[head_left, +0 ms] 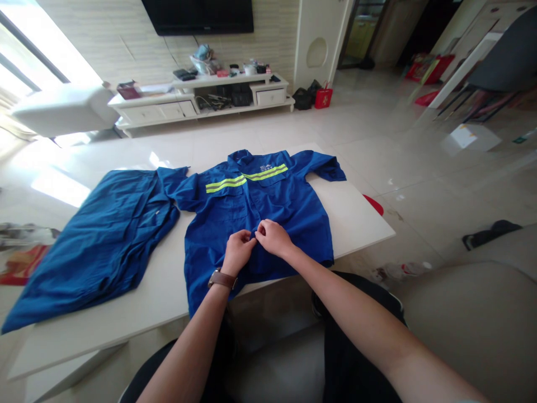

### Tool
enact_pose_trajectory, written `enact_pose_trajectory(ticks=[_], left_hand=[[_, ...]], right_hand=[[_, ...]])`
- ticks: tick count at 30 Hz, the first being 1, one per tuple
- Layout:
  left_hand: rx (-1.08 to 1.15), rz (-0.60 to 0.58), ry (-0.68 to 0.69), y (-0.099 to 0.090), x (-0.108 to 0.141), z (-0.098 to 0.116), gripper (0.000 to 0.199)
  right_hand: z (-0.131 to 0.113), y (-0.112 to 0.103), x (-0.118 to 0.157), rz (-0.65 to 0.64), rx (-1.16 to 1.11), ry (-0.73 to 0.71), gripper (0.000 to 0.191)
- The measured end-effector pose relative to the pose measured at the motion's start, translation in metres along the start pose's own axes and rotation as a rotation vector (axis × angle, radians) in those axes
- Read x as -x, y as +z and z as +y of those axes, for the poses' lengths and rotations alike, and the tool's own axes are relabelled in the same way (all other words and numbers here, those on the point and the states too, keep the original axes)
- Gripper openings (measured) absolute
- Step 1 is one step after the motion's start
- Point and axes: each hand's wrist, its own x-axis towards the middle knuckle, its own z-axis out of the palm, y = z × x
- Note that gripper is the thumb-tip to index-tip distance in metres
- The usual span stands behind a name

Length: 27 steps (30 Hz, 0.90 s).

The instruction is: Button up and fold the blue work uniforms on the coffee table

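A blue short-sleeved work shirt [293, 210] is laid front up across the middle of a white tabletop [361, 218], its collar [240, 159] turned toward the far edge and its hem brought to the near edge. The chest is crossed by yellow-and-grey reflective stripes [226, 184]. The lower part of the shirt's front opening is held by two bare hands, set just beside each other near the near edge. By the left hand [239, 249], cloth is pinched between thumb and bent fingers; by the right hand [273, 237], it is pinched with thumb and forefinger drawn together. Whether a button is gripped cannot be told. A brown-strapped watch [222, 279] is worn on the left wrist. The tabletop's left end is covered by a second blue garment [104, 224], which is touched by one shirt sleeve and draped past the left edge. Beyond, a television [201, 17] is mounted above a white cabinet [146, 115].
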Motion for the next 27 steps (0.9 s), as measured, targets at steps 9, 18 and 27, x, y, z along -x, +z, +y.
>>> enact_pose_trajectory(ticks=[9,18,27], left_hand=[[0.138,-0.054,0.006,-0.006,0.0,0.006,0.022],[0.175,-0.061,-0.056,-0.009,0.001,0.009,0.028],[0.057,-0.313,0.088,-0.002,0.008,0.006,0.024]], right_hand=[[0.003,-0.005,-0.012,-0.139,-0.23,0.114,0.018],[0.001,-0.013,-0.012,-0.153,-0.263,0.149,0.017],[0.003,-0.018,-0.004,-0.128,0.102,0.25,0.027]])
